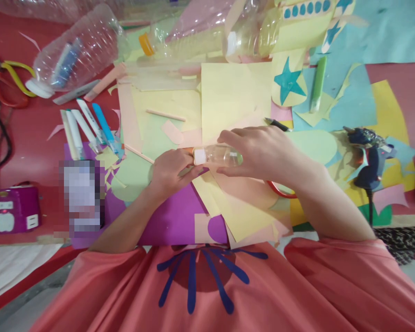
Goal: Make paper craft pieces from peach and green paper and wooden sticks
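Observation:
A small clear plastic bottle (221, 155) lies sideways between my hands, its white neck pointing left. My right hand (263, 152) is wrapped over the bottle's body. My left hand (171, 173) is closed at the neck end, fingers pinched on an orange cap (189, 150) that barely shows. Both hands hover over a heap of cut coloured paper: pale yellow sheets (235, 97), a purple sheet (173, 216) and peach pieces.
Large clear bottles (79, 50) lie at the back left, with several markers (90, 124) below them. Yellow-handled scissors (15, 76) are far left. A blue glue gun (370, 154) rests right. A green stick (317, 83) and a purple box (15, 208) are also there.

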A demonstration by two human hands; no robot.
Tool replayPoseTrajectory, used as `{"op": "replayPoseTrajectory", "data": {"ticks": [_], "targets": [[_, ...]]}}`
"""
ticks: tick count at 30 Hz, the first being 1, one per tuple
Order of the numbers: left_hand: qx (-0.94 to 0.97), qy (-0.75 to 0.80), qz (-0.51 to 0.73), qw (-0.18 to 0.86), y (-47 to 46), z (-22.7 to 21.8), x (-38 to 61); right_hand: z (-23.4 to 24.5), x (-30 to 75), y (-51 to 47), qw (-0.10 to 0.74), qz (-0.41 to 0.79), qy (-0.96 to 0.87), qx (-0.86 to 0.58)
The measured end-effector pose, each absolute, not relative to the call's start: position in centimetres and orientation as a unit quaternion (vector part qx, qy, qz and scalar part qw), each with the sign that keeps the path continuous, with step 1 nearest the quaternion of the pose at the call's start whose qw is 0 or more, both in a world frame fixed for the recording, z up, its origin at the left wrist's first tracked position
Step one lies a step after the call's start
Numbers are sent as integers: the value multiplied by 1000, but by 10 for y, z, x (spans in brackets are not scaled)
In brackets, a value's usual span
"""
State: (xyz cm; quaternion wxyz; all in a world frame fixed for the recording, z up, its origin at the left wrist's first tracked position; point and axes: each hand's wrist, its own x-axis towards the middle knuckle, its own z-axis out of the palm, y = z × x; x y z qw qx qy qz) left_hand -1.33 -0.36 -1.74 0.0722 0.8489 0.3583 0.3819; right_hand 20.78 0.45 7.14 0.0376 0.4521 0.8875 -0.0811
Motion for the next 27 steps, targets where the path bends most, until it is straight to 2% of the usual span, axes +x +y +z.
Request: {"op": "replayPoseTrajectory", "data": {"ticks": [7, 27], "targets": [[854, 362, 374, 24, -3, -16, -11, 72, 204, 1, 35, -72, 876, 476], [862, 321, 392, 15, -2, -10, -11, 73, 203, 0, 46, -62, 871, 485]]}}
